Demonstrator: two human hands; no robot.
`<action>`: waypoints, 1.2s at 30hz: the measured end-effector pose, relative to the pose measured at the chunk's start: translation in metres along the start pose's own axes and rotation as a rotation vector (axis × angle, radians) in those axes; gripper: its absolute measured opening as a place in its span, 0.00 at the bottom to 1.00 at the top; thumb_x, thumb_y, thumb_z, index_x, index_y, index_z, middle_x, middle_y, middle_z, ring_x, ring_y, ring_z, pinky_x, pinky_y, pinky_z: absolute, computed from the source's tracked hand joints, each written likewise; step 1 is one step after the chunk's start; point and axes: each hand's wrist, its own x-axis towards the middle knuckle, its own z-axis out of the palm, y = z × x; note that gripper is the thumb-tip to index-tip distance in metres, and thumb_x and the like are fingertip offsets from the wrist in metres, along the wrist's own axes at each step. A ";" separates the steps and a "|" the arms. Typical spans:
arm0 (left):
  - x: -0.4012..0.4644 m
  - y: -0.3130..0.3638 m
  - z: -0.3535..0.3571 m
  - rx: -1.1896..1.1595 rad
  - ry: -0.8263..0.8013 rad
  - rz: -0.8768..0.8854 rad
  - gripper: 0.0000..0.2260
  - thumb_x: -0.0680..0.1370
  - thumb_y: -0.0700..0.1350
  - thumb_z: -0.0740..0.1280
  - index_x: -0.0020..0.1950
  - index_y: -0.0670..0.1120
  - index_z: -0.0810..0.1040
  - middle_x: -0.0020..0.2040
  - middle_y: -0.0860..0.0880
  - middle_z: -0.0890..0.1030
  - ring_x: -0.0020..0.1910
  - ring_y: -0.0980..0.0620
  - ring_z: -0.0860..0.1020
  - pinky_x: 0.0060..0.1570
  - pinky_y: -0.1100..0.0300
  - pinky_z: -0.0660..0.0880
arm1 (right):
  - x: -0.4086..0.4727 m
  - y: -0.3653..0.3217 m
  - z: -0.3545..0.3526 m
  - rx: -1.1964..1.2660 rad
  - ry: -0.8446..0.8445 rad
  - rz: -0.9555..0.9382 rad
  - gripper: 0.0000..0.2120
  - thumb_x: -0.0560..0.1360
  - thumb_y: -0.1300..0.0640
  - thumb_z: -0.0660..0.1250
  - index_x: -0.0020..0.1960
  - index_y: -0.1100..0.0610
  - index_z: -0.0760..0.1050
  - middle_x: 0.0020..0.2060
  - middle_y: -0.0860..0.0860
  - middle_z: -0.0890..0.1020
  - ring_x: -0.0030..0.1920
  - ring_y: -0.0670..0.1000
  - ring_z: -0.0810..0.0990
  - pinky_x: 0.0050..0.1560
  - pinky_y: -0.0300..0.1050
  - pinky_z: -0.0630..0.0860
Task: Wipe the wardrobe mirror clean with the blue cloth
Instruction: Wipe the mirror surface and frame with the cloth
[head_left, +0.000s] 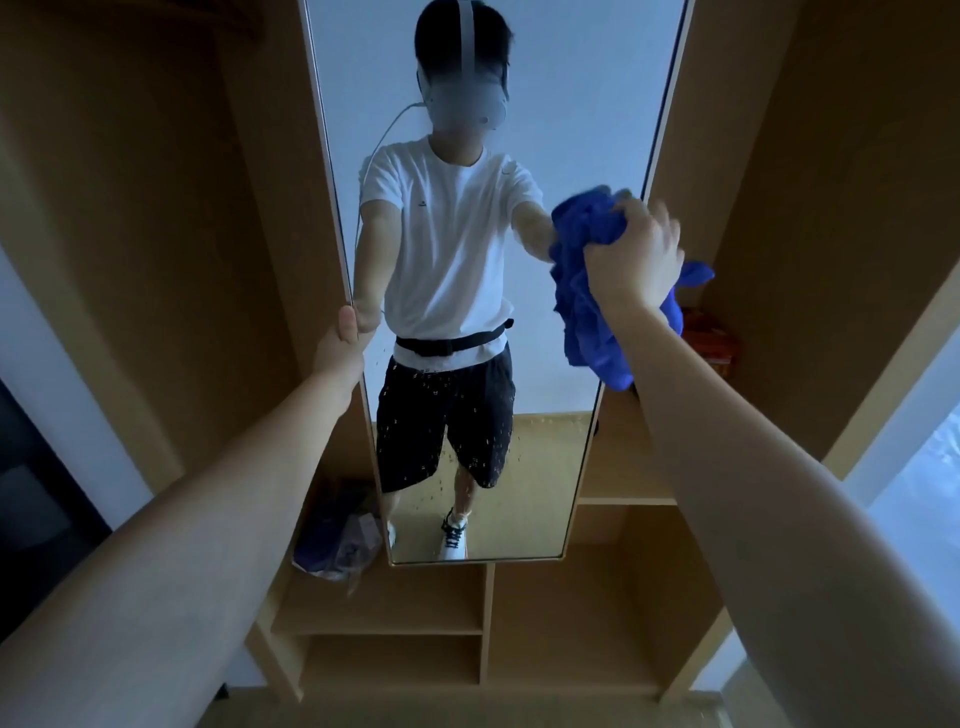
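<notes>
wiping under way at the mirror's right edge, droplets waiting lower down

the right hand (631, 254) grips the bunched blue cloth (587, 291) in a closed fist and holds it at the right edge of the wardrobe mirror (467, 93), about mid-height; whether the cloth presses on the glass or sits just off it i cannot tell. the left hand (345, 338) holds the mirror's left edge, fingers curled round the frame, seemingly to steady the panel. the two hands are well apart, one at each side. spots or droplets (457, 415) speckle the lower part of the glass, so the job looks only partly done. the next move likely calls for drawing the cloth down and across that speckled band, pressing flat while the left hand braces the panel.
</notes>
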 end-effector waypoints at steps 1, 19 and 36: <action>0.000 0.000 0.000 -0.002 0.006 0.002 0.30 0.83 0.64 0.45 0.78 0.48 0.63 0.71 0.41 0.72 0.69 0.40 0.72 0.68 0.46 0.70 | -0.010 0.009 0.006 -0.036 -0.026 0.005 0.19 0.68 0.62 0.63 0.59 0.53 0.76 0.55 0.52 0.77 0.57 0.58 0.73 0.55 0.53 0.69; -0.002 0.000 0.003 -0.013 0.026 0.003 0.30 0.83 0.64 0.45 0.77 0.47 0.64 0.70 0.41 0.73 0.69 0.40 0.71 0.62 0.51 0.69 | -0.027 0.031 0.008 -0.136 -0.025 -0.068 0.19 0.68 0.64 0.62 0.57 0.55 0.78 0.52 0.53 0.79 0.54 0.60 0.75 0.54 0.54 0.68; -0.007 0.001 0.001 0.042 0.023 -0.012 0.31 0.83 0.64 0.44 0.78 0.47 0.63 0.70 0.40 0.73 0.68 0.40 0.72 0.60 0.50 0.71 | -0.040 0.048 0.012 -0.109 -0.009 -0.102 0.15 0.67 0.66 0.62 0.50 0.55 0.80 0.48 0.52 0.81 0.50 0.59 0.77 0.52 0.53 0.67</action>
